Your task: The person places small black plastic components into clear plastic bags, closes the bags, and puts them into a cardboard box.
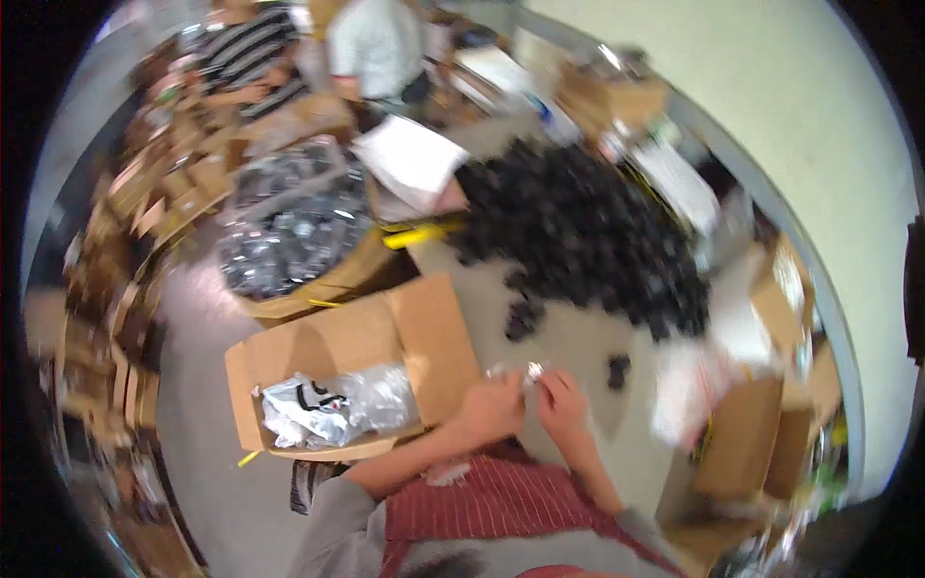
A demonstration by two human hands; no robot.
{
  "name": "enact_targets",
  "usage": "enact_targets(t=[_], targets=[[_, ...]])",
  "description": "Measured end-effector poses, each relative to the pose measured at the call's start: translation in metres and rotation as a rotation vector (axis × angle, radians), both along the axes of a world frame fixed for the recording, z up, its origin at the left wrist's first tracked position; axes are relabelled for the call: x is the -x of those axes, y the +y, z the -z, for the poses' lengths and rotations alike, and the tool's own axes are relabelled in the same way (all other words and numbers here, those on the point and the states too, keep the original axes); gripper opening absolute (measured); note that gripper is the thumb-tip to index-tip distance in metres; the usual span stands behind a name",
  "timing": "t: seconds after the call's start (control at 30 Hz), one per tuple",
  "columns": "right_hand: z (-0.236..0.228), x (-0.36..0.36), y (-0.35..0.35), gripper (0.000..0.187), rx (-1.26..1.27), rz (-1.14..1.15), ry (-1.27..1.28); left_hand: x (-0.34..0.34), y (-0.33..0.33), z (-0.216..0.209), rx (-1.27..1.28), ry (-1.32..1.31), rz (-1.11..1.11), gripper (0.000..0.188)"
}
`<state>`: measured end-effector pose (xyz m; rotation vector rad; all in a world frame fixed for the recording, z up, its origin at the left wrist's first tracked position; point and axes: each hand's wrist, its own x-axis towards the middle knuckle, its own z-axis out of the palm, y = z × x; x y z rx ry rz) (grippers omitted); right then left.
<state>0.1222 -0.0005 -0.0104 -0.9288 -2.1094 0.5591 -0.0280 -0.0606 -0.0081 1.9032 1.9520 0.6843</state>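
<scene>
Close together at the table's near edge, my left hand [495,407] and my right hand [563,403] pinch a small, shiny piece of clear plastic [535,370]. Blur hides its exact kind. To the left of my hands stands an open cardboard box [438,323], with a grey-white printed plastic bag [306,408] and crumpled clear plastic [383,397] inside. Beyond my fingers spreads a large heap of small black pieces [588,226]. A little cluster of black pieces [523,318] lies nearer, and another black piece [619,370] is right of my right hand.
Behind the box is a carton lined with a clear bag of dark pieces [299,246]. A white sheet [411,164] lies beside it. Open cardboard boxes [742,438] and a translucent plastic bag [686,390] crowd the right. Two people [376,48] are at the far side; cartons [145,385] line the left.
</scene>
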Motion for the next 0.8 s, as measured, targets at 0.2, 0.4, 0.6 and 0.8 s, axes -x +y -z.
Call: enact_targets(t=[0.2, 0.4, 0.6, 0.8], targets=[[-0.002, -0.042, 0.019, 0.022, 0.207, 0.06, 0.052, -0.004, -0.006, 0.003, 0.032, -0.189, 0.021, 0.031], [0.028, -0.091, 0.067, 0.057, 0.31, 0.242, -0.336, 0.024, -0.009, 0.014, -0.237, -0.004, -0.138, 0.027], [0.075, -0.125, 0.09, 0.061, 0.256, 0.631, -0.733, 0.045, -0.005, -0.014, -0.301, 0.161, -0.084, 0.027], [0.085, -0.104, 0.06, 0.045, 0.05, 0.13, -0.413, 0.028, 0.032, -0.008, -0.483, 0.18, 0.002, 0.028]])
